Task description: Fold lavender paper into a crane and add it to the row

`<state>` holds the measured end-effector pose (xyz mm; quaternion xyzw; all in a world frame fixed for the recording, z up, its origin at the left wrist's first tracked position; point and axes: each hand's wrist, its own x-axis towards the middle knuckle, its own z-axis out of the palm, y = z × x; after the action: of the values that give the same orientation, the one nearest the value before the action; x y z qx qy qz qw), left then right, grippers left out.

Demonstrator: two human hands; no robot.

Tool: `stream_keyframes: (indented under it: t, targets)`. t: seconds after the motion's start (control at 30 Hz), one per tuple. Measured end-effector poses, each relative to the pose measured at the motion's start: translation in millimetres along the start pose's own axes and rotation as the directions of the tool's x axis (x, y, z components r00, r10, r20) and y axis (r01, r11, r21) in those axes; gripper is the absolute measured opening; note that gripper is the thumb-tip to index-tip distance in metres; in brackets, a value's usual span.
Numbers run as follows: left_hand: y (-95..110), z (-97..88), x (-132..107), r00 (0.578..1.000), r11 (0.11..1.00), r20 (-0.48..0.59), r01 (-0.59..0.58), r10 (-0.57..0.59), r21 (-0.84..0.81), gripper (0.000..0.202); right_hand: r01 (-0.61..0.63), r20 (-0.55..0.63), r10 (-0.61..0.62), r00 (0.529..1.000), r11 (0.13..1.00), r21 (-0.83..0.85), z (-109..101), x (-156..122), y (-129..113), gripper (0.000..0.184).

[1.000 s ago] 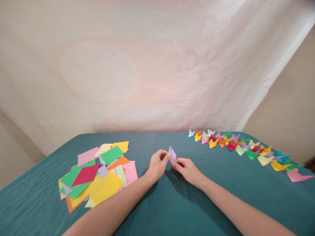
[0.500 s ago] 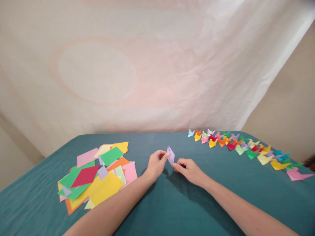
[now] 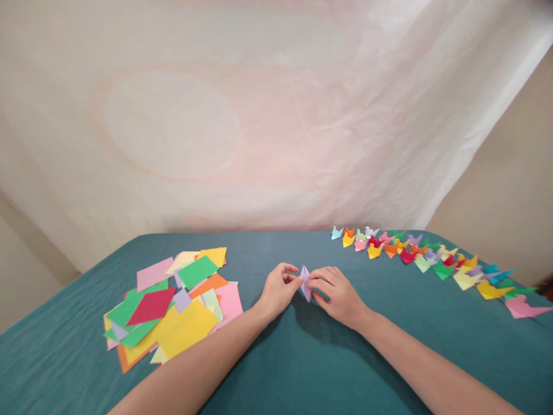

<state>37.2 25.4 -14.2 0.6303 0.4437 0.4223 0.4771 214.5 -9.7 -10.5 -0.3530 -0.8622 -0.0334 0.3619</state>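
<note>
Between my two hands, a small piece of folded lilac paper (image 3: 306, 286) stands upright, narrow and diamond-shaped. My left hand (image 3: 279, 289) pinches its left side between thumb and fingers. On the other side, my right hand (image 3: 339, 295) has its fingertips closed against the paper's right edge, partly covering it. Both hands are held just above the dark green tablecloth (image 3: 276, 369), where their shadows fall.
Left of my hands lies a loose pile of coloured paper sheets (image 3: 185, 328). Several folded paper birds (image 3: 425, 263) stand in slanting rows at the right. Behind the table hangs a pale cloth (image 3: 276, 127).
My right hand has shifted up from the paper's lower tip to its right side, with more fingers on it. The lilac paper has turned and sits slightly lower and farther right.
</note>
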Motion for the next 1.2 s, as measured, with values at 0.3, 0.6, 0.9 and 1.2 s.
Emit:
stream_keyframes:
  t: [0.3,0.6,0.9,1.2]
  targets:
    - [3.4,-6.4,-3.8,0.975,0.903,0.138,-0.216,0.176,0.372,0.014,0.108,0.091,-0.095,0.991,0.984,-0.145,1.4,-2.1,6.1,0.014]
    - [10.0,-23.4,-1.5,0.851,0.717,0.435,-0.498,0.295,0.488,0.018,0.059,0.174,-0.033,0.984,0.987,-0.149,5.7,-4.0,8.6,0.014]
    - [15.4,-25.0,-3.7,0.754,0.493,0.57,-0.65,0.326,0.578,0.014,-0.028,0.231,0.038,0.972,0.999,-0.047,1.0,-3.3,7.8,0.016]
    - [14.9,-24.9,-2.4,0.725,0.448,0.61,-0.683,0.319,0.578,0.02,-0.025,0.263,0.017,0.965,0.999,0.025,-9.6,-1.8,8.0,0.023]
